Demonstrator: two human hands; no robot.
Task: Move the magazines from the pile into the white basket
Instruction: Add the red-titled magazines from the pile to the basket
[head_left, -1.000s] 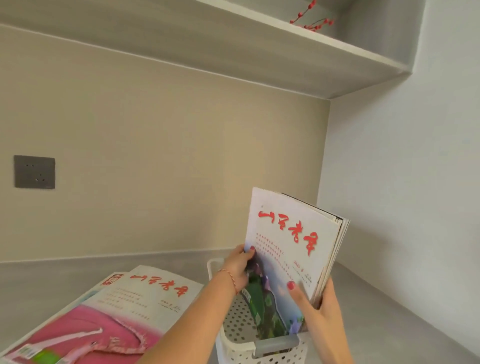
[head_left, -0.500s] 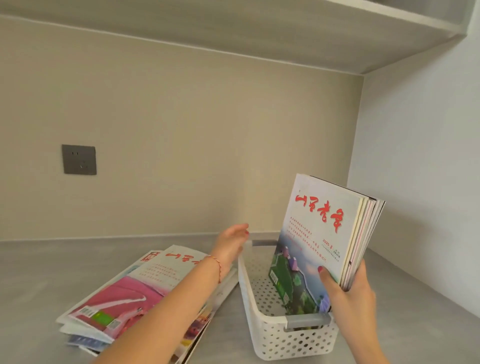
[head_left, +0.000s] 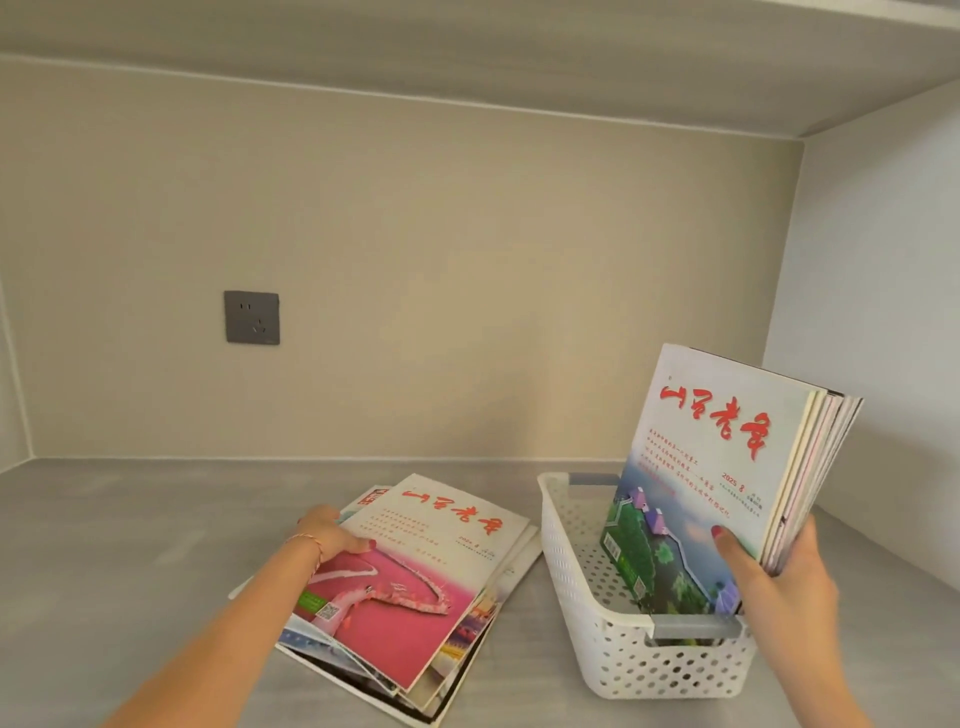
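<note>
Left hand (head_left: 332, 535) pinching the pink-covered top magazine (head_left: 415, 577) should lift it clear while right hand (head_left: 779, 577) grips the upright magazine stack (head_left: 717, 467) in the white perforated plastic basket (head_left: 571, 561).

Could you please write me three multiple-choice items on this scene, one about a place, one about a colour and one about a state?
1. Where is the pile of magazines relative to the white basket?
A. To its left on the counter
B. Inside it
C. Behind it against the wall

2. What colour are the basket's handles?
A. Red
B. Grey
C. Black

3. How do the magazines held by the right hand stand?
A. Flat on the counter
B. Rolled up
C. Upright in the basket, tilted

Answers:
1 A: the pile lies on the grey counter left of the basket, with the left hand gripping its top magazine's edge.
2 B: the near handle is grey against the white perforated wall.
3 C: the held magazines rest their lower ends in the basket and lean right.
</note>
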